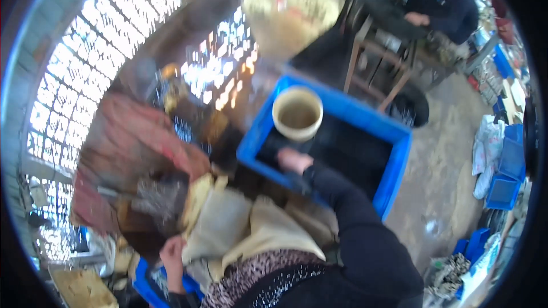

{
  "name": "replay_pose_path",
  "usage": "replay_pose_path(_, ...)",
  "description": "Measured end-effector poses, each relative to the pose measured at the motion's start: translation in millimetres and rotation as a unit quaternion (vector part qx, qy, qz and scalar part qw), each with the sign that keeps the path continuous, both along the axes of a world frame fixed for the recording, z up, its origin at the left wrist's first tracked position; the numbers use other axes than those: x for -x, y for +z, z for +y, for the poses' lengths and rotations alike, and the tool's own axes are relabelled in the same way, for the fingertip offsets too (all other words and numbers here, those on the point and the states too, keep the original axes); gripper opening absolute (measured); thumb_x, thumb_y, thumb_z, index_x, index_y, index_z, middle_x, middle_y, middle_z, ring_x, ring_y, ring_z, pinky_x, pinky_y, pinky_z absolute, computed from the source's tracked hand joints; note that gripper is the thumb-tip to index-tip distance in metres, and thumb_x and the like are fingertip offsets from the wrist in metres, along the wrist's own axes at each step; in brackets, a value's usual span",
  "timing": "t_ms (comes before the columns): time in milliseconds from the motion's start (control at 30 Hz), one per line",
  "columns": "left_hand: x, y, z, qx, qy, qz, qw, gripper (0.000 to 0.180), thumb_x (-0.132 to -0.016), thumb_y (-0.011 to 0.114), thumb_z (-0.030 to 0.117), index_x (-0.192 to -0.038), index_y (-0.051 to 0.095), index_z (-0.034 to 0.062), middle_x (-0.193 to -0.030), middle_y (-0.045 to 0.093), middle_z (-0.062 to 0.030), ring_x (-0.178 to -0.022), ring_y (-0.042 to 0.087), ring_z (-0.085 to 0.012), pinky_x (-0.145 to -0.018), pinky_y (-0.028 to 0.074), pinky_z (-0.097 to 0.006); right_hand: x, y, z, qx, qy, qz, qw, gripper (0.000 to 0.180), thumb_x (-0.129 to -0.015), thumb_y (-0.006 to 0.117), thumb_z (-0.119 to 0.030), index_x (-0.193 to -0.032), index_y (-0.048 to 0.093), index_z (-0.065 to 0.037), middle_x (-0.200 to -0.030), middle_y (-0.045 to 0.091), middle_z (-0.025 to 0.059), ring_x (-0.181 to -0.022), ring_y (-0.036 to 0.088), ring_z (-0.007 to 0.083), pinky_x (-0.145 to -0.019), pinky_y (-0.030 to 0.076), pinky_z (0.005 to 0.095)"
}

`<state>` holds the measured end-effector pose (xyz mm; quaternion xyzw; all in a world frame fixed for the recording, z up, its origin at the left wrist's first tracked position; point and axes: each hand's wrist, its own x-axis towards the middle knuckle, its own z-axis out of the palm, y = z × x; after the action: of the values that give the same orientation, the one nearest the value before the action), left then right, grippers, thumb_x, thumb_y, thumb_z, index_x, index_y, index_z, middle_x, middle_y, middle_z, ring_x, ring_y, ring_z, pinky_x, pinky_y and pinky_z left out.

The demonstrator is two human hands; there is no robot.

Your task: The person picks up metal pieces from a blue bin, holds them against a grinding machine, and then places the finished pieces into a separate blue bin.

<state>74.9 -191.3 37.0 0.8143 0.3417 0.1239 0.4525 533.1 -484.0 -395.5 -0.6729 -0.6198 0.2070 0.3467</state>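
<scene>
My right arm, in a black sleeve, stretches over a blue plastic crate (394, 137) with a dark inside. Just below a cream-coloured round bowl (298, 113), which sits in the crate's far left corner, is my right hand (295, 161). Motion blur smears its fingers, so its grip cannot be told. Low on the left, my left hand (173, 251) is beside my lap, with its fingers curled together. Whatever they may hold is too small or blurred to make out. A second blue crate (142, 282) lies below that hand, partly hidden by my arm.
A beige cloth (220, 219) covers my lap. Reddish fabric (123, 148) drapes on the left. Ahead are a wide round container of pale material (297, 14) and a wooden stool frame (379, 68). Another person (454, 11) sits far right, near blue bins (505, 185).
</scene>
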Motion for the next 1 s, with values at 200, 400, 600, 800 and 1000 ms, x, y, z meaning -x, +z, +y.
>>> replay_pose_path(200, 20, 4, 3, 0.085, 0.046, -0.106, 0.990, 0.012, -0.092, 0.057, -0.001, -0.099, 0.065, -0.0043, -0.087, 0.068, -0.0086, -0.078, 0.065, -0.0136, -0.075, 0.053, -0.027, 24, 200, 41, 0.247, -0.118, 0.131, 0.953, 0.021, -0.081, 0.062, -0.022, -0.083, 0.068, -0.002, -0.065, 0.063, 0.0097, -0.054, 0.060, 0.0251, -0.052, 0.049, 0.0397)
replay_pose_path(400, 31, 14, 24, 0.080, 0.052, -0.154, 0.983, 0.013, -0.092, 0.056, 0.000, -0.101, 0.065, -0.0032, -0.088, 0.069, -0.0101, -0.075, 0.066, -0.0145, -0.072, 0.054, -0.026, 45, 327, 35, 0.195, -0.191, 0.159, 0.949, 0.030, -0.083, 0.062, -0.027, -0.096, 0.066, 0.000, -0.076, 0.066, 0.0131, -0.062, 0.064, 0.0234, -0.056, 0.051, 0.0358)
replay_pose_path(600, 53, 21, 40, 0.052, 0.094, -0.208, 0.972, 0.014, -0.093, 0.056, 0.000, -0.104, 0.063, -0.0028, -0.088, 0.068, -0.0094, -0.075, 0.065, -0.0140, -0.072, 0.054, -0.026, 80, 420, 57, 0.112, -0.137, 0.086, 0.980, 0.035, -0.086, 0.061, -0.031, -0.098, 0.065, 0.002, -0.080, 0.067, 0.0154, -0.067, 0.066, 0.0233, -0.062, 0.051, 0.0359)
replay_pose_path(800, 112, 2, 51, 0.036, 0.182, -0.260, 0.948, 0.018, -0.095, 0.056, 0.004, -0.111, 0.062, -0.0025, -0.095, 0.067, -0.0107, -0.082, 0.065, -0.0166, -0.076, 0.056, -0.029, 161, 516, 164, -0.010, 0.043, -0.079, 0.996, 0.036, -0.084, 0.060, -0.038, -0.089, 0.069, -0.004, -0.087, 0.068, 0.0173, -0.085, 0.065, 0.0364, -0.076, 0.051, 0.0447)
replay_pose_path(1000, 122, 13, 38, 0.036, 0.258, -0.307, 0.915, 0.020, -0.094, 0.055, 0.001, -0.112, 0.063, -0.0001, -0.094, 0.069, -0.0091, -0.084, 0.066, -0.0161, -0.077, 0.054, -0.028, 230, 575, 268, -0.092, 0.025, -0.137, 0.986, 0.038, -0.088, 0.060, -0.036, -0.106, 0.065, -0.002, -0.103, 0.066, 0.0182, -0.096, 0.062, 0.0374, -0.081, 0.050, 0.0442)
